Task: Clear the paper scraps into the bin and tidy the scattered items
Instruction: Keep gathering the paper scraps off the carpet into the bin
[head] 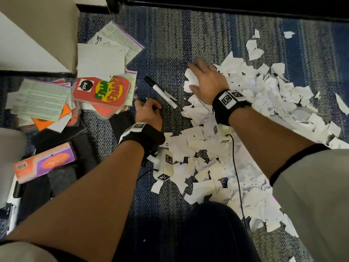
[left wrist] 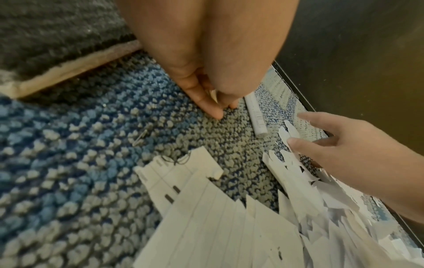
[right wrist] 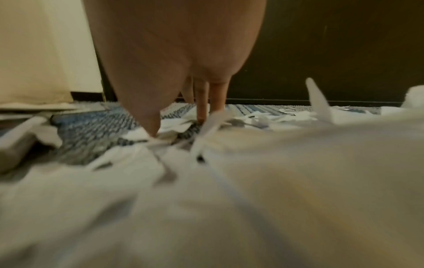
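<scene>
A wide heap of torn white paper scraps (head: 255, 110) covers the blue carpet on the right. My right hand (head: 196, 72) lies flat on the heap's left edge, fingers straight and pressing scraps (right wrist: 174, 125) down. To the left, my left hand (head: 149, 110) is curled low over the carpet, and the left wrist view shows its fingers (left wrist: 206, 101) pinching a small white scrap (left wrist: 213, 94). A white marker with a black cap (head: 162, 93) lies on the carpet between both hands, also visible as the marker (left wrist: 255, 116) just beyond my left fingers.
Scattered cards and printed sheets (head: 102, 89) are piled at the left beside a pale cabinet (head: 37, 35). An orange and purple box (head: 43, 161) lies on dark cloth at lower left. A dark baseboard (head: 226, 8) runs along the far edge. A black cable (head: 236, 167) crosses the scraps.
</scene>
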`<action>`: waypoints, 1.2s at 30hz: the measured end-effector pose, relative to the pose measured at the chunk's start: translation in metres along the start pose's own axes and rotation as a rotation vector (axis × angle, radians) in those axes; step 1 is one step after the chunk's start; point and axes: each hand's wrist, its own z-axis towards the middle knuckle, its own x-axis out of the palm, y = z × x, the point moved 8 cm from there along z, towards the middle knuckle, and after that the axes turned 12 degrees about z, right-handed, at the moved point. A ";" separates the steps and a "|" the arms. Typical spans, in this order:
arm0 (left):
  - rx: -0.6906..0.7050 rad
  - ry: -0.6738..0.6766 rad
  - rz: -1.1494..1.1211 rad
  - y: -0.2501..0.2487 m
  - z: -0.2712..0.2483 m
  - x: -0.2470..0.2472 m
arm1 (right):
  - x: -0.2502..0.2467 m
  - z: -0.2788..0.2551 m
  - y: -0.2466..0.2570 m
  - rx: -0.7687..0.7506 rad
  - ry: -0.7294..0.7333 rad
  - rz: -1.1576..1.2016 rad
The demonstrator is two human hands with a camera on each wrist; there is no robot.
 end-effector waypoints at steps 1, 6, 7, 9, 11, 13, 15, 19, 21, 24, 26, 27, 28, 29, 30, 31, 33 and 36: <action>0.001 -0.003 0.004 0.000 0.000 0.000 | 0.002 0.005 0.001 -0.015 0.028 -0.022; -0.016 0.011 0.002 0.000 0.001 0.000 | 0.004 0.022 0.010 -0.030 -0.042 0.179; -0.018 0.014 0.000 0.000 0.001 0.000 | 0.005 0.024 0.005 0.025 -0.056 0.243; -0.013 0.019 0.001 -0.001 0.001 -0.001 | 0.004 0.028 -0.008 0.178 -0.076 0.382; -0.011 0.020 -0.016 0.000 0.001 0.001 | 0.002 0.035 -0.019 0.278 -0.035 0.486; -0.009 0.012 -0.034 0.001 0.002 0.001 | -0.002 0.040 -0.023 0.320 0.004 0.504; 0.004 0.005 -0.021 0.001 0.002 0.001 | -0.003 0.038 -0.022 0.339 0.002 0.548; 0.016 -0.004 -0.022 0.001 0.002 0.001 | 0.003 0.031 -0.018 0.313 -0.083 0.564; 0.012 0.000 -0.028 0.000 0.001 0.000 | -0.003 0.026 -0.012 0.272 -0.072 0.482; 0.001 -0.005 -0.040 0.000 0.000 0.000 | -0.015 0.014 0.004 0.136 -0.134 0.473; 0.000 -0.014 -0.050 0.000 -0.001 0.000 | -0.014 0.004 0.021 0.056 -0.102 0.540; 0.001 -0.011 -0.048 0.001 -0.001 0.001 | -0.009 0.000 0.031 0.022 -0.040 0.543; 0.002 -0.005 -0.038 0.001 -0.001 0.001 | -0.002 -0.003 0.040 -0.007 0.042 0.530; 0.003 0.000 -0.028 0.001 -0.001 0.002 | 0.005 -0.005 0.049 -0.034 0.121 0.507; 0.003 0.003 -0.019 0.001 -0.001 0.002 | 0.011 -0.007 0.058 -0.067 0.192 0.461; 0.004 0.004 -0.013 0.000 -0.001 0.001 | 0.018 -0.007 0.065 -0.107 0.246 0.398; 0.012 0.003 -0.010 -0.001 -0.001 0.000 | 0.029 -0.007 0.075 -0.153 0.308 0.282; 0.020 -0.008 -0.008 -0.002 -0.001 -0.001 | 0.031 -0.002 0.077 -0.145 0.299 0.294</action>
